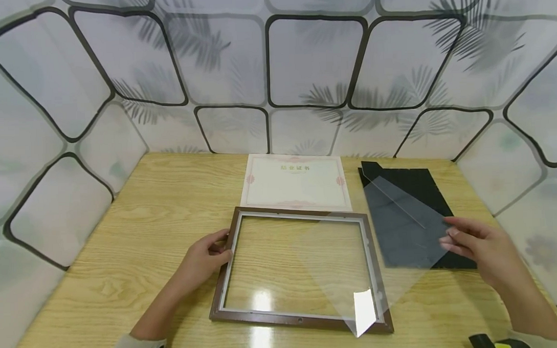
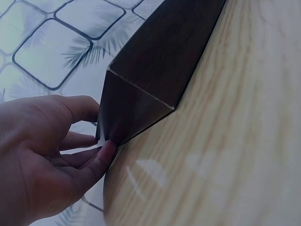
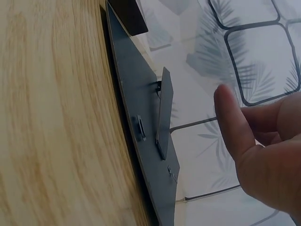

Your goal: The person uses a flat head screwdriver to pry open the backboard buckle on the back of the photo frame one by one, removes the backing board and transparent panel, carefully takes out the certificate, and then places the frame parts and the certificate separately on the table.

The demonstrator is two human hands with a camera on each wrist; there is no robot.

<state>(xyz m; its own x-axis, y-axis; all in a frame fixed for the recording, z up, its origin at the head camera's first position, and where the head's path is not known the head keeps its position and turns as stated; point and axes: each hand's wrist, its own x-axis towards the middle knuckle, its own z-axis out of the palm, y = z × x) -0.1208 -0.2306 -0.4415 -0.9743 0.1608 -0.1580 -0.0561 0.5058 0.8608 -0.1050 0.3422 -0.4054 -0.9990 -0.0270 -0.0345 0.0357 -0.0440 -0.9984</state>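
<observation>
My left hand (image 1: 203, 266) grips the left side of a brown picture frame (image 1: 299, 320), thumb on top and fingers at its outer edge. The frame lies on the table with a pale inner lip and an open middle. In the left wrist view the hand (image 2: 51, 150) pinches the dark frame's (image 2: 141, 61) edge. My right hand (image 1: 481, 249) pinches a clear pane (image 1: 346, 264) by its right corner. The pane slants over the frame's right part and a black backing board (image 1: 437, 189), with glare near its lower corner. In the right wrist view, the pane barely shows beside the hand (image 3: 268, 155).
A certificate (image 1: 295, 186) with a pink border lies behind the frame, partly under its far edge in the head view. The backing board (image 3: 141, 89) has a hinged stand leg (image 3: 164, 115). Patterned cloth walls (image 1: 224, 58) surround the wooden table (image 1: 123, 220).
</observation>
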